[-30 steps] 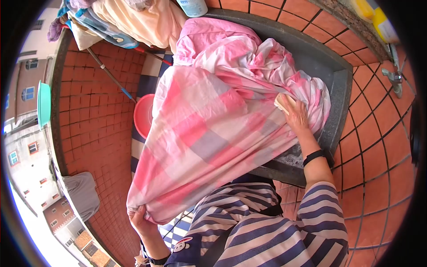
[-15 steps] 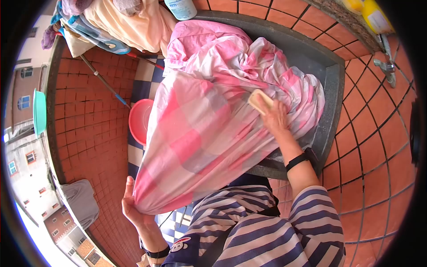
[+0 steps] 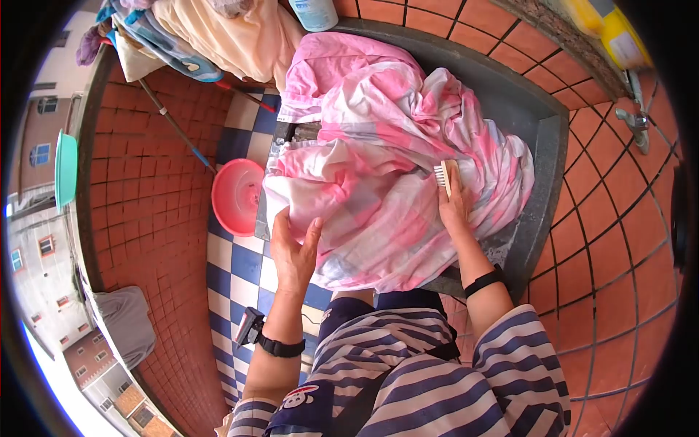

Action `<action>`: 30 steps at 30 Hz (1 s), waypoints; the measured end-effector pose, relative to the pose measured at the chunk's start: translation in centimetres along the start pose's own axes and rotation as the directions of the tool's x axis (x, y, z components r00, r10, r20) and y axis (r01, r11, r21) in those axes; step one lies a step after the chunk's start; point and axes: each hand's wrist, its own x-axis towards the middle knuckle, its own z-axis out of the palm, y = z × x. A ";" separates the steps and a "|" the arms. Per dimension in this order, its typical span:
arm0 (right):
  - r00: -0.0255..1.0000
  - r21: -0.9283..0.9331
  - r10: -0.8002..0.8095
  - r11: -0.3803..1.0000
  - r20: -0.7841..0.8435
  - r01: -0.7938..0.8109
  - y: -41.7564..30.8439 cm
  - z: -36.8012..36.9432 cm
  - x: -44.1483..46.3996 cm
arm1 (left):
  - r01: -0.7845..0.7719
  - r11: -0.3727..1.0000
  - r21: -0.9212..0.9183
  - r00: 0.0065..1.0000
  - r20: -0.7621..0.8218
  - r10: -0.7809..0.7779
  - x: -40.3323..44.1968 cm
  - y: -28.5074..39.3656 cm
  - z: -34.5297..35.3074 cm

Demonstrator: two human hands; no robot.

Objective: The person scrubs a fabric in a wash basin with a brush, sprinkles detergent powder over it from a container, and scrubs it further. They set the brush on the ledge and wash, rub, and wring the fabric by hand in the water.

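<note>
A large pink, white and grey checked cloth (image 3: 371,197) lies bunched and wet-looking across the stone sink. On its right part, my right hand (image 3: 453,206) grips a wooden scrub brush (image 3: 453,175), whose pale bristles face left. My left hand (image 3: 295,251) is at the cloth's near left edge, thumb and fingers apart; its fingertips seem to touch the fabric. Folds lie over most of the basin, hiding its bottom.
The dark stone sink (image 3: 547,156) has a tap (image 3: 633,120) at right. A pink basin (image 3: 239,197) stands on the checkered floor at left. Laundry (image 3: 233,36), a white-blue bottle (image 3: 314,13) and yellow bottles (image 3: 622,44) are along the far side.
My left hand has moved up and right from the cloth's stretched corner, and that side now lies slack on the sink. The brush has shifted slightly right and turned, bristles now visible.
</note>
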 end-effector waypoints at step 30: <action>0.441 0.411 -0.897 0.418 0.044 0.810 -15.6 -1.0 -7.8 | 0.125 0.475 -0.871 0.771 -0.217 -0.600 -10.2 0.9 -18.7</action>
